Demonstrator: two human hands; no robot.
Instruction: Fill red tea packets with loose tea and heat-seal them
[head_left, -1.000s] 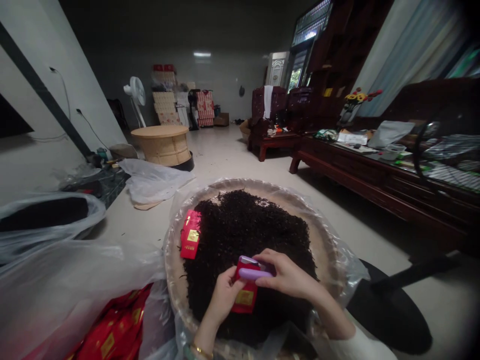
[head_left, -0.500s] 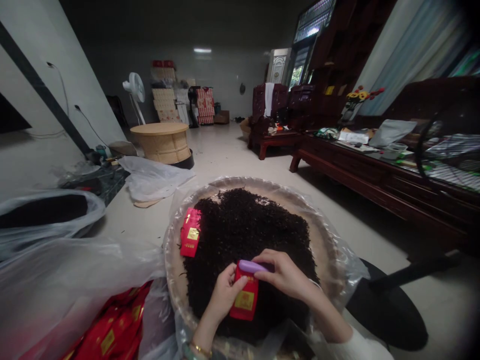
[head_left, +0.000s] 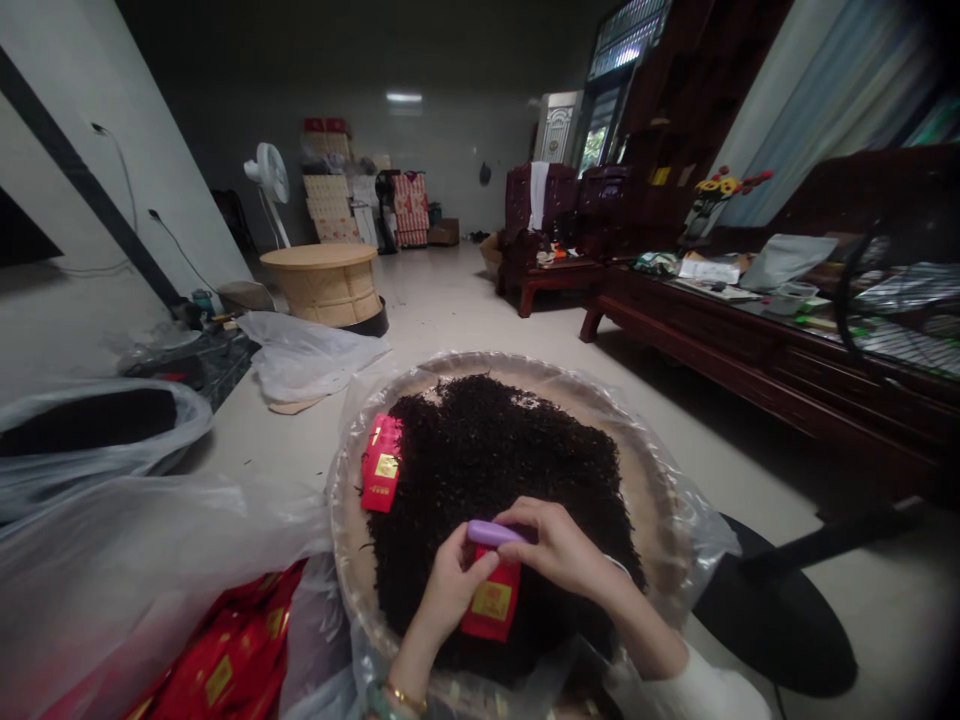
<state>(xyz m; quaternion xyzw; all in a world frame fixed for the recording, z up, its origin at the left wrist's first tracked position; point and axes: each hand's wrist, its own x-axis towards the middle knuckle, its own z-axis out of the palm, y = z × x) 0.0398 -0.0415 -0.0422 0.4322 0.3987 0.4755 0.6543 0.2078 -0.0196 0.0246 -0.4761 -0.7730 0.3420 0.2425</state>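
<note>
A round woven tray point(head_left: 352, 560) lined with clear plastic holds a heap of dark loose tea leaves point(head_left: 487, 450). My left hand point(head_left: 450, 590) is closed on a small red packet with a gold label point(head_left: 491, 605), held over the near side of the heap. My right hand point(head_left: 559, 545) pinches a purple scoop point(head_left: 491, 533) lying across the packet's top edge. A second pile of red packets point(head_left: 381, 465) lies on the tray's left side, against the leaves.
More red packets point(head_left: 225, 670) sit in a clear plastic bag at lower left. Another plastic-lined tray of dark leaves point(head_left: 90, 425) lies at left. A long dark wooden bench point(head_left: 750, 360) runs along the right. A round wooden tub point(head_left: 326, 285) and a fan point(head_left: 270, 185) stand farther back.
The purple scoop has tipped from above the packet's mouth to lie flat across it, and both hands have shifted slightly left and closer together. The tray and other packets stay put.
</note>
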